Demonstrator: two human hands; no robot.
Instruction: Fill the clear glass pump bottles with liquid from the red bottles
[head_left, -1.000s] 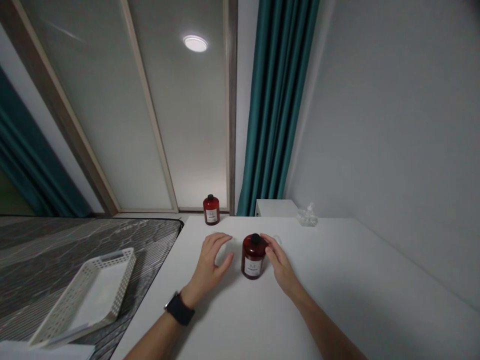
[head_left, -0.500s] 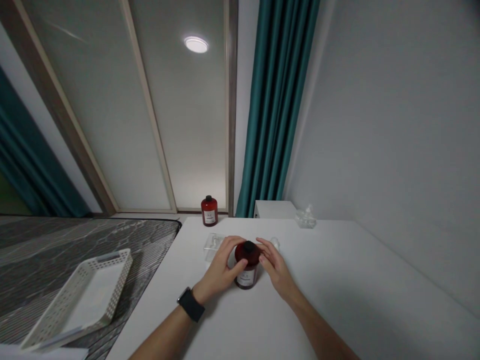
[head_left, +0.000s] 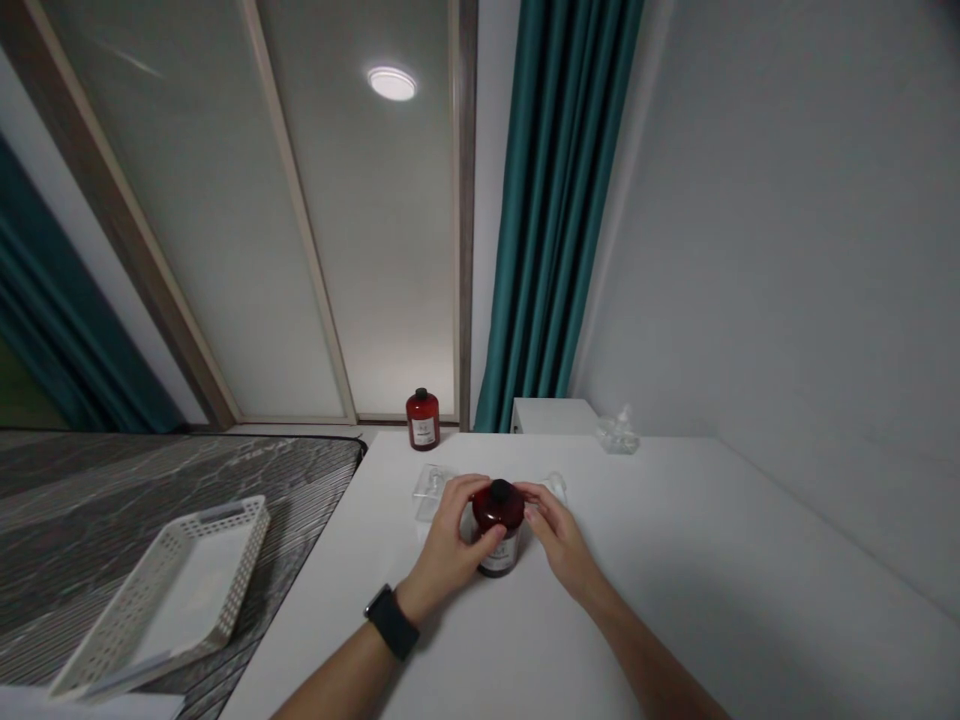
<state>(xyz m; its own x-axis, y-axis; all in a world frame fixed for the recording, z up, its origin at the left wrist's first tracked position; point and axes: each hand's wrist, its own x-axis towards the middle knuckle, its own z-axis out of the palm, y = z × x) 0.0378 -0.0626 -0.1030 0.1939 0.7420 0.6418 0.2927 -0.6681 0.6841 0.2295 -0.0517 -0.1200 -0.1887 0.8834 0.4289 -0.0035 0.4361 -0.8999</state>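
A dark red bottle (head_left: 498,510) with a black cap and a white label stands upright on the white table. My left hand (head_left: 452,535) is wrapped around its left side, thumb across the front and fingers behind; a black watch is on that wrist. From the other side, my right hand (head_left: 559,535) curls its fingers and thumb against the bottle's right shoulder. Behind my left hand lies a clear plastic box (head_left: 432,488), partly hidden. A small clear object (head_left: 556,485) sits behind my right fingers, its kind too indistinct to tell.
A second red bottle (head_left: 423,420) stands at the table's far left edge. Toward the back right is a clear crumpled-looking item (head_left: 618,434). On the grey surface to the left rests a white perforated basket (head_left: 238,575). A grey wall (head_left: 810,300) borders the right side.
My right fingers have closed in on the bottle's right side. My left hand keeps its hold, and the whole view has shifted slightly.
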